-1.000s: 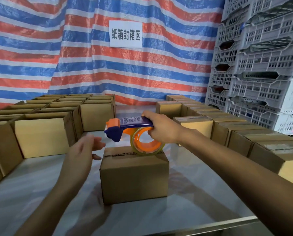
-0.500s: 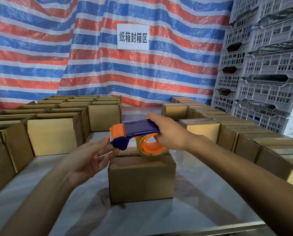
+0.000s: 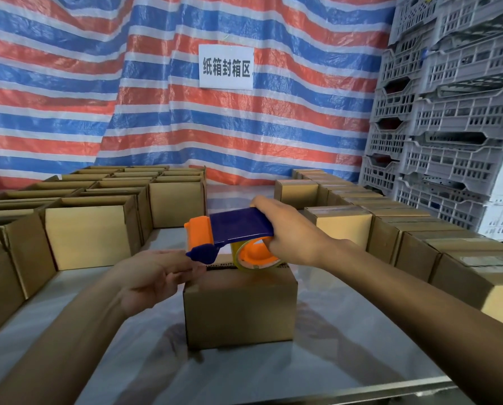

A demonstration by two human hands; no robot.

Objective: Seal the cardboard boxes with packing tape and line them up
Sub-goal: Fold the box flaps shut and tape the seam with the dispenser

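Note:
A small closed cardboard box (image 3: 240, 311) stands in the middle of the table in front of me. My right hand (image 3: 288, 232) grips a blue and orange tape dispenser (image 3: 229, 232) with a roll of clear tape, held just above the box's top. The dispenser's front end points left. My left hand (image 3: 156, 276) reaches in from the left with straight fingers, its fingertips at the box's top left edge under the dispenser's nose. Whether those fingertips hold the tape's end is hidden.
Several open cardboard boxes (image 3: 92, 232) stand in rows on the left. Several taped boxes (image 3: 414, 238) stand in lines on the right. White plastic crates (image 3: 455, 112) are stacked at the far right. A striped tarp with a white sign (image 3: 226, 67) hangs behind. The table's metal front edge (image 3: 390, 390) is near.
My left hand has moved right, from apart from the box to its top left edge under the dispenser. The dispenser has dropped slightly toward the box's top.

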